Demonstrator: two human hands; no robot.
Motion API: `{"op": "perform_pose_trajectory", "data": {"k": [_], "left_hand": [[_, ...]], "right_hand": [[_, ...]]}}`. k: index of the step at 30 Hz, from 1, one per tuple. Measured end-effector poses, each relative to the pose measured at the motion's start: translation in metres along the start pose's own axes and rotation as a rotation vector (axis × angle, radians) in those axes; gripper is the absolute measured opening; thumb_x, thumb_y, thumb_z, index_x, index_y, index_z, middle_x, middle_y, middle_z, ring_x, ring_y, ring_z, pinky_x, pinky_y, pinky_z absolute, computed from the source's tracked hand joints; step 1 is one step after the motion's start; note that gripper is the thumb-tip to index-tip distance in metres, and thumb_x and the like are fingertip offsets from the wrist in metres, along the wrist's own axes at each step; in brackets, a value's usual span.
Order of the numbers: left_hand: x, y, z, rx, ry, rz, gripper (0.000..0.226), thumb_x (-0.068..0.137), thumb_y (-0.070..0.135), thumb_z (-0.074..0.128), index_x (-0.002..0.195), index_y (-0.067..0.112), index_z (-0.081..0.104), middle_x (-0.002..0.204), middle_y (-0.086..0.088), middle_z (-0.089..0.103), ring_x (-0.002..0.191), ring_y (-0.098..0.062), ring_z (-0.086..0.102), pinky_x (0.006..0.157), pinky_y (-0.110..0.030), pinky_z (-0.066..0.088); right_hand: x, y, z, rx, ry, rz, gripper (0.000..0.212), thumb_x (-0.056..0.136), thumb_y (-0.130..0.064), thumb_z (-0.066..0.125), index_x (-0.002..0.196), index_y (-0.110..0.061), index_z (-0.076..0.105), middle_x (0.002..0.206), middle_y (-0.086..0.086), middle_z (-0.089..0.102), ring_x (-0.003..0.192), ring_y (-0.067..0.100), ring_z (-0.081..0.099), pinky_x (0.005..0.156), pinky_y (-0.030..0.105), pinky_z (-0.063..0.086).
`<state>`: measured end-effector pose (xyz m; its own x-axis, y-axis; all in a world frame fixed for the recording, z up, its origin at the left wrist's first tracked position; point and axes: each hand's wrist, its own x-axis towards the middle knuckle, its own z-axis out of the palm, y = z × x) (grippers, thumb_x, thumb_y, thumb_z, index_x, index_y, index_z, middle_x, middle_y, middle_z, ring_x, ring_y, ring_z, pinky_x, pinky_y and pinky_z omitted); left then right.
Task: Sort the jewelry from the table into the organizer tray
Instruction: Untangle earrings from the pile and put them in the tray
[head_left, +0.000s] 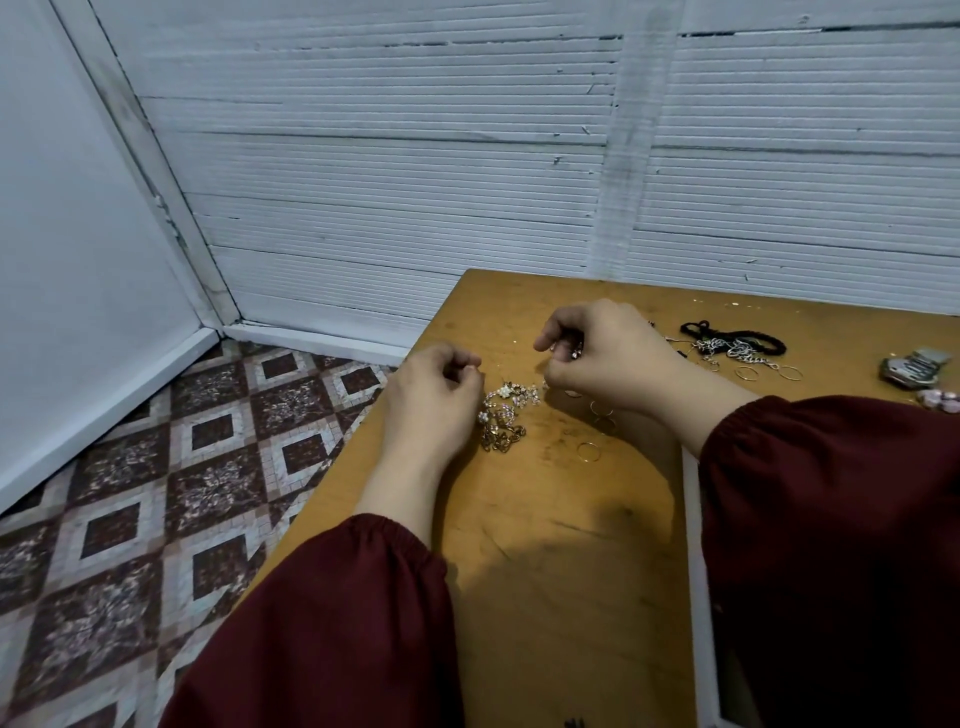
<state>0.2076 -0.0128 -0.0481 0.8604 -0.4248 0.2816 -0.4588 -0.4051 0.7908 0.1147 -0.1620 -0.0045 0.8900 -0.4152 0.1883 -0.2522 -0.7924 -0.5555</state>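
A tangle of gold chain with pearl flowers (505, 415) lies on the wooden table (545, 519) between my hands. My left hand (431, 400) rests just left of it, fingers curled, thumb and forefinger pressed together; whether a fine chain sits between them is too small to tell. My right hand (608, 358) hovers right of the tangle and pinches a small glittering piece (575, 353). Thin gold rings (588, 451) lie near my right wrist. A white rim (693, 519), possibly the organizer tray, shows beside my right sleeve, mostly hidden.
At the back right lie a black cord bracelet (743, 333), silver chains (724, 351), two hoops (789, 372), a grey metal clip (914, 368) and pink beads (940, 399). The table's left edge drops to a tiled floor (182, 441). A white ribbed wall stands behind.
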Motion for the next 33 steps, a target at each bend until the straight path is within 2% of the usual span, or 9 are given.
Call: {"op": "perform_pose_trajectory", "data": {"k": [3, 7, 12, 15, 17, 20, 26, 29, 33], "left_hand": [[0.001, 0.001, 0.003, 0.014, -0.035, 0.029, 0.011, 0.087, 0.021, 0.059, 0.091, 0.025, 0.069, 0.082, 0.005, 0.066, 0.084, -0.017, 0.063, 0.079, -0.035, 0.052], [0.004, 0.004, 0.008, 0.081, -0.079, 0.033, 0.013, 0.088, 0.027, 0.059, 0.092, 0.026, 0.071, 0.083, 0.002, 0.069, 0.087, -0.022, 0.063, 0.081, -0.038, 0.052], [0.007, 0.003, 0.015, 0.206, -0.102, -0.011, 0.024, 0.085, 0.047, 0.053, 0.09, 0.031, 0.071, 0.088, 0.001, 0.071, 0.098, -0.03, 0.06, 0.086, -0.042, 0.05], [0.006, 0.011, 0.02, 0.29, -0.067, -0.047, 0.029, 0.084, 0.055, 0.053, 0.086, 0.031, 0.07, 0.085, 0.0, 0.07, 0.099, -0.03, 0.059, 0.086, -0.041, 0.049], [0.005, 0.018, 0.022, 0.353, -0.03, -0.053, 0.031, 0.083, 0.057, 0.056, 0.087, 0.03, 0.07, 0.093, 0.0, 0.07, 0.107, -0.029, 0.056, 0.091, -0.041, 0.047], [0.002, 0.029, 0.024, 0.472, -0.015, -0.054, 0.032, 0.085, 0.054, 0.058, 0.097, 0.027, 0.07, 0.107, -0.001, 0.068, 0.12, -0.029, 0.047, 0.096, -0.041, 0.038], [0.002, 0.039, 0.029, 0.504, -0.008, -0.135, 0.026, 0.083, 0.046, 0.062, 0.097, 0.025, 0.069, 0.11, -0.001, 0.066, 0.124, -0.029, 0.038, 0.093, -0.041, 0.031], [0.003, 0.04, 0.032, 0.492, -0.029, -0.146, 0.021, 0.084, 0.041, 0.06, 0.096, 0.026, 0.069, 0.114, 0.0, 0.063, 0.123, -0.03, 0.035, 0.091, -0.041, 0.029], [0.004, 0.037, 0.033, 0.447, -0.066, -0.177, 0.019, 0.088, 0.041, 0.059, 0.098, 0.028, 0.069, 0.124, 0.0, 0.055, 0.125, -0.031, 0.03, 0.094, -0.042, 0.025]], "right_hand": [[0.0, 0.001, -0.003, 0.122, -0.023, 0.035, 0.012, 0.078, -0.01, 0.065, 0.083, -0.018, 0.071, 0.077, -0.002, 0.07, 0.065, 0.006, 0.06, 0.062, 0.02, 0.048], [-0.001, 0.006, -0.009, 0.293, -0.02, 0.073, 0.013, 0.083, -0.006, 0.065, 0.079, -0.018, 0.068, 0.081, 0.008, 0.069, 0.071, 0.019, 0.062, 0.076, 0.04, 0.055], [-0.001, 0.012, -0.01, 0.385, -0.008, 0.119, 0.011, 0.083, -0.005, 0.067, 0.08, -0.015, 0.066, 0.094, 0.019, 0.071, 0.094, 0.036, 0.067, 0.087, 0.045, 0.052], [-0.001, 0.014, -0.008, 0.382, -0.004, 0.113, 0.012, 0.083, -0.006, 0.068, 0.079, -0.017, 0.069, 0.092, 0.008, 0.072, 0.092, 0.029, 0.068, 0.089, 0.043, 0.054], [-0.001, 0.015, -0.007, 0.376, -0.005, 0.105, 0.014, 0.083, -0.008, 0.068, 0.077, -0.021, 0.07, 0.088, -0.001, 0.071, 0.085, 0.019, 0.067, 0.089, 0.04, 0.055], [-0.003, 0.017, -0.008, 0.373, 0.008, 0.101, 0.015, 0.082, -0.012, 0.07, 0.074, -0.025, 0.071, 0.088, 0.001, 0.072, 0.078, 0.014, 0.065, 0.086, 0.04, 0.055], [-0.006, 0.017, -0.007, 0.376, 0.061, 0.094, 0.018, 0.079, -0.013, 0.071, 0.07, -0.028, 0.071, 0.088, 0.001, 0.073, 0.076, 0.015, 0.065, 0.082, 0.04, 0.055], [-0.007, 0.017, -0.007, 0.36, 0.072, 0.096, 0.016, 0.08, -0.012, 0.071, 0.074, -0.027, 0.072, 0.084, 0.001, 0.073, 0.075, 0.014, 0.066, 0.078, 0.034, 0.055], [-0.009, 0.019, -0.007, 0.347, 0.064, 0.11, 0.011, 0.084, -0.013, 0.069, 0.083, -0.024, 0.072, 0.073, -0.008, 0.068, 0.061, -0.001, 0.057, 0.066, 0.021, 0.047]]}}
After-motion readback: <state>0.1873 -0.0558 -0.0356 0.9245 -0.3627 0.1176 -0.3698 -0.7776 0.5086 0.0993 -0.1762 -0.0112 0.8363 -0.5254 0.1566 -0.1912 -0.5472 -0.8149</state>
